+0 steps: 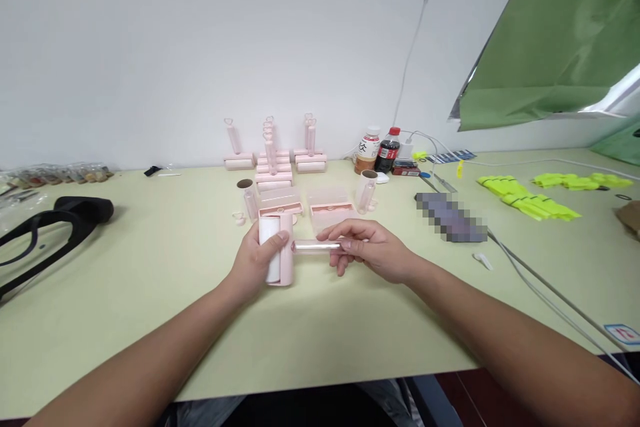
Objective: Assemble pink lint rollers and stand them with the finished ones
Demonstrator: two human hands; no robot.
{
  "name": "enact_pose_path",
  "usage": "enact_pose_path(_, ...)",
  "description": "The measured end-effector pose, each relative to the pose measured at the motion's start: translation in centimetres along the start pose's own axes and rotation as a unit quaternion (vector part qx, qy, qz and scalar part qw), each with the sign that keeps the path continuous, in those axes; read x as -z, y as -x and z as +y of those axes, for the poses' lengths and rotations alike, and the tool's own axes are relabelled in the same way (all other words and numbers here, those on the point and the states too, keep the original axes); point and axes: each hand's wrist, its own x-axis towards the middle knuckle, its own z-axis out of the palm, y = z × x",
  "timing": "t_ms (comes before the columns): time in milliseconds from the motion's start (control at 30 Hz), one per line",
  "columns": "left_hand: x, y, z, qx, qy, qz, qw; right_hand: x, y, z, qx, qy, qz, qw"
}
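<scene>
My left hand [254, 259] is closed around a pink lint roller head [286, 260] with a white roll [271, 250] in it, held above the table. From the right, my right hand [373, 250] pinches a clear handle [315, 247] that lies level, its left end at the roller head's side. Whether that end is joined or only touching, I cannot tell. Just behind my hands are two opened pink cases, one on the left [280, 199] and one on the right [333, 213]. Cardboard-cored rolls stand beside them, one on the left [246, 195] and one on the right [367, 188].
Several assembled pink lint rollers [273, 167] stand near the wall. Two drink bottles, one white-capped [368, 150] and one dark [387, 152], are right of them. A pixelated phone-like object [450, 217], cables [530, 280] and yellow strips [530, 197] lie right; a black frame [75, 213] lies left.
</scene>
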Motion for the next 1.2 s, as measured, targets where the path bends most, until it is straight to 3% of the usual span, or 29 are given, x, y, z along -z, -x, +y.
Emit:
enact_pose_path(233, 0.0, 0.0, 0.1, 0.015, 0.042, -0.012, 0.999, -0.2, 0.4, -0.1, 0.005, -0.118, -0.021, 0.993)
enact_pose_path(633, -0.1, 0.4, 0.6, 0.006, 0.000, -0.001, 1.000, -0.5, 0.3, -0.7, -0.036, -0.103, -0.006, 0.994)
enact_pose_path(1200, -0.3, 0.6, 0.1, -0.019, -0.012, 0.010, 1.000, -1.2, 0.2, 0.2, 0.026, -0.046, 0.063, 0.997)
